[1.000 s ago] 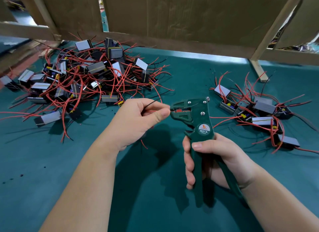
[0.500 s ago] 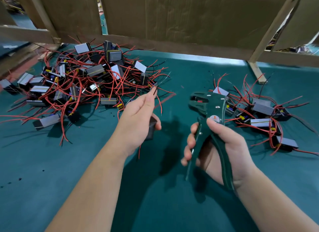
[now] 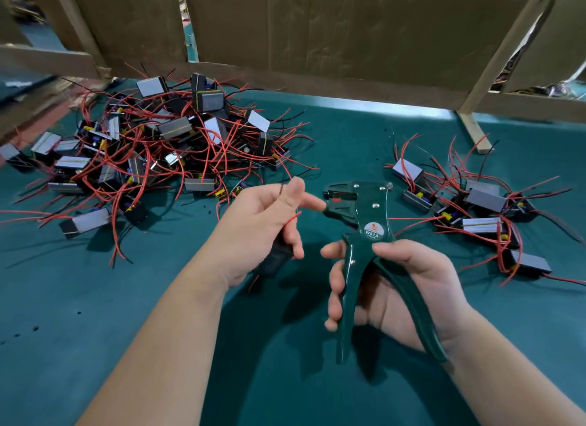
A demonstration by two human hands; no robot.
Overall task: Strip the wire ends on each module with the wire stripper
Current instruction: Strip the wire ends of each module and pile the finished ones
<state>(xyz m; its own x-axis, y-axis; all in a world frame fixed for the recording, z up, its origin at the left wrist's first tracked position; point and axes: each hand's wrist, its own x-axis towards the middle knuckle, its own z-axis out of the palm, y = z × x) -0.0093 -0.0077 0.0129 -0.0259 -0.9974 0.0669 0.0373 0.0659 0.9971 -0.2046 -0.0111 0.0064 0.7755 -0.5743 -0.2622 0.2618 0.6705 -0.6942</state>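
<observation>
Swinging back toward the left hand (image 3: 257, 224), the wire stripper (image 3: 371, 210) sat in the curled fingers of the right hand (image 3: 409, 283), handles spread. The left gripped a module (image 3: 274, 259) and pinched its black wire (image 3: 281, 190) beside the head, likely the next end to strip.

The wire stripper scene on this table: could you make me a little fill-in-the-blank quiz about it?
1. The wire stripper is ____ in colour.
2. The right hand grips it by its two ____.
3. The left hand holds a dark module to the ____ of the stripper.
4. Most wires in the big pile are ____.
Missing words: green, handles, left, red.
</observation>
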